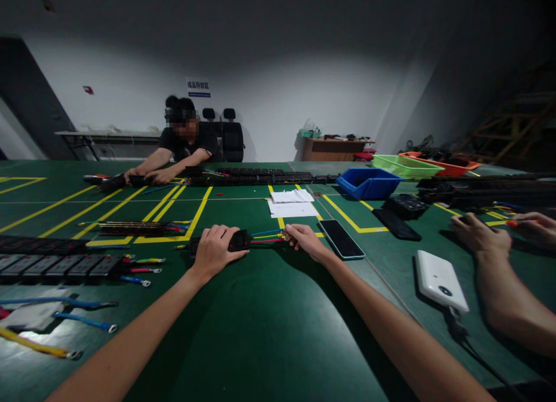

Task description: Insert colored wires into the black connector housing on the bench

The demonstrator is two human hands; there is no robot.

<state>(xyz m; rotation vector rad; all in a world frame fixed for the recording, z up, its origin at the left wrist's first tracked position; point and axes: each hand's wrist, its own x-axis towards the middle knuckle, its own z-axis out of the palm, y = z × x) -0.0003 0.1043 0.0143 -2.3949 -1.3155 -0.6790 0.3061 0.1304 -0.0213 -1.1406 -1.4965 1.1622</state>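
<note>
My left hand (216, 249) rests on top of a black power strip (238, 240) that lies flat on the green table (269, 321), its fingers curled over the strip's body. Blue, yellow and red wires (266, 236) run out of the strip's right end. My right hand (304, 238) pinches the far ends of those wires between thumb and fingers. A dark smartphone (341, 238) lies just right of my right hand.
Rows of black power strips (56, 267) and loose coloured wires (82, 321) lie at the left. White papers (292, 204), a blue bin (368, 183) and green and orange trays sit beyond. A white power bank (440, 279) is at right, beside another person's hands (480, 235). A seated person (182, 150) works across the table.
</note>
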